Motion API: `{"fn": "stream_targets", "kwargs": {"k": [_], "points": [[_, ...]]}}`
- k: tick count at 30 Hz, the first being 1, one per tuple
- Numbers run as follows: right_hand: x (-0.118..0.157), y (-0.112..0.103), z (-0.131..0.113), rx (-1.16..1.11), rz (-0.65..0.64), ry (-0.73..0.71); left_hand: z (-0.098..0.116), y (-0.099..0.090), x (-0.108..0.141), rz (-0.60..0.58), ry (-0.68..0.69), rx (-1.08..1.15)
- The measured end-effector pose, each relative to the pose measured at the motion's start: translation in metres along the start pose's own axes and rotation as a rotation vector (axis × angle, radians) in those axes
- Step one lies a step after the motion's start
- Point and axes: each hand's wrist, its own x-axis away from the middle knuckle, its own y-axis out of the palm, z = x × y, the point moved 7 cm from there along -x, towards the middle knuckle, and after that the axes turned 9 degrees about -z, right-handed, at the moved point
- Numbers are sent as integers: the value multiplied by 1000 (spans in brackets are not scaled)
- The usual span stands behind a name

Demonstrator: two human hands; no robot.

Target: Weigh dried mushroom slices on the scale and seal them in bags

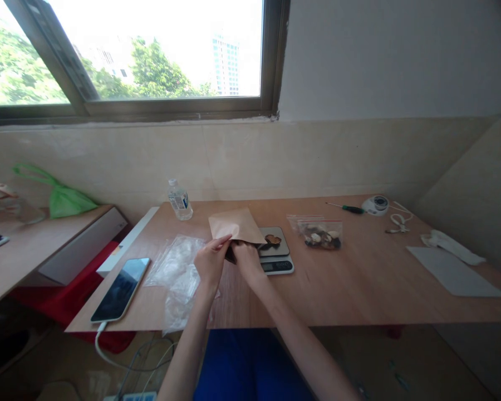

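A brown paper bag (pixel 236 223) is held above the table, its mouth facing me. My left hand (pixel 210 260) is closed on the near left edge of the bag, thumb and fingers pinching the paper. At the mouth, my right hand (pixel 247 260) reaches into the bag, so its fingers are hidden. Just right of the bag is a flat kitchen scale (pixel 281 265) with a dark display. Brown dried pieces (pixel 273 240), perhaps mushroom slices, lie on its plate. Farther right, a clear zip bag (pixel 323 234) holds dark and pale dried pieces.
Crumpled clear plastic bags (pixel 177 267) lie left of my hands, beside a phone (pixel 121 289) on a charging cable. A water bottle (pixel 179 199) stands at the back. A screwdriver (pixel 353 209), a white dome camera (pixel 376 205) and a white sheet (pixel 455 271) lie to the right.
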Motion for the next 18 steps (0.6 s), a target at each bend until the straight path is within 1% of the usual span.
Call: {"fn": "stream_targets", "kwargs": {"k": [3, 6, 12, 18], "points": [[18, -13, -4, 22, 86, -56, 1, -2, -2, -12, -5, 12], [31, -22, -3, 5, 131, -110, 3, -5, -4, -10, -15, 10], [43, -31, 5, -52, 153, -219, 5, -6, -6, -19, -7, 15], [47, -30, 10, -56, 164, -272, 3, -4, -6, -32, -10, 25]]}}
